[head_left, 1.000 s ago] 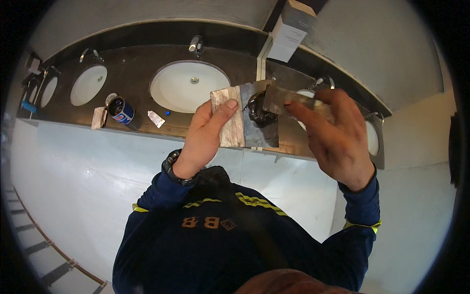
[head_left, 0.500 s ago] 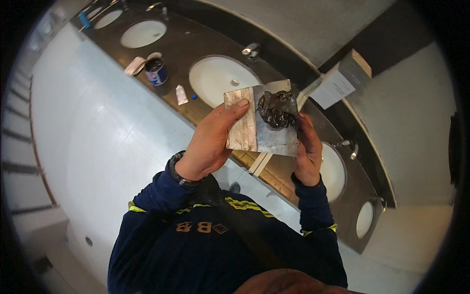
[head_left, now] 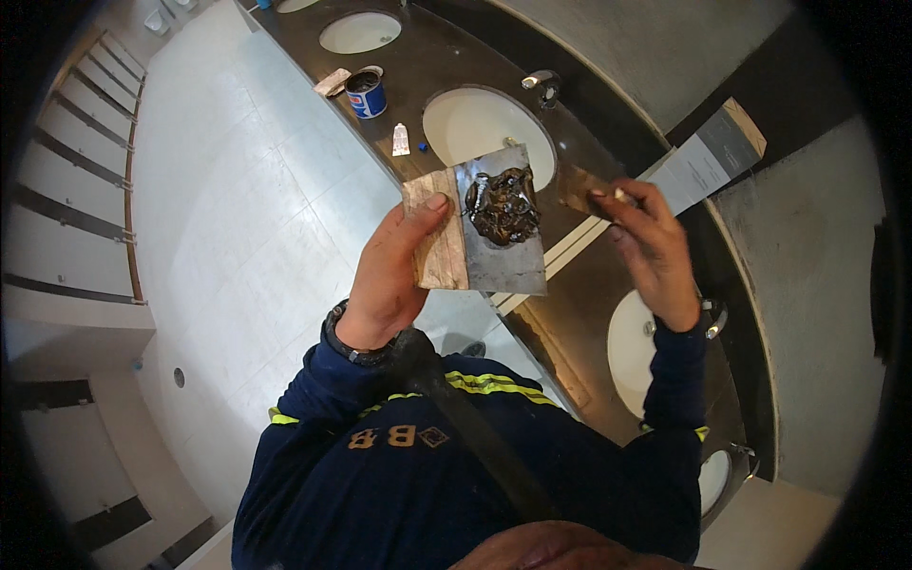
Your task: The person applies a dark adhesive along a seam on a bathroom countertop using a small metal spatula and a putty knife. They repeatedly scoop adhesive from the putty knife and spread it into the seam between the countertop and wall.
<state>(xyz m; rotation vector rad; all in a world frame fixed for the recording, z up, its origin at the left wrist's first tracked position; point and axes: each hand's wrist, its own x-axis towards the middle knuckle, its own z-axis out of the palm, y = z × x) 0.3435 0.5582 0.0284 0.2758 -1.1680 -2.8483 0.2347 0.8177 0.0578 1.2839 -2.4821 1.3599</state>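
My left hand (head_left: 380, 275) grips a flat metal plate (head_left: 508, 273) by its tape-wrapped or wooden pale edge, thumb on top. A glossy dark brown mound of paste (head_left: 503, 207) sits on the bare grey metal. To the right of the plate, and apart from it, my right hand (head_left: 660, 252) is closed round a small scraper (head_left: 578, 190). Its thin brownish blade points left toward the paste and is blurred. Both hands are raised above a dark counter.
On the dark counter (head_left: 579, 294) stand a blue open can (head_left: 366, 100), a white tube (head_left: 401, 141) and a small blue cap (head_left: 423, 147). Several white basins (head_left: 465, 119) with taps (head_left: 543, 84) line it. Pale strips (head_left: 560, 261) cross the counter; a grey-white box (head_left: 708, 157) is by the wall.
My right hand has moved right, away from the plate's edge, and the scraper now shows in it. The paste is gathered into one larger mound. The whole view has shifted.
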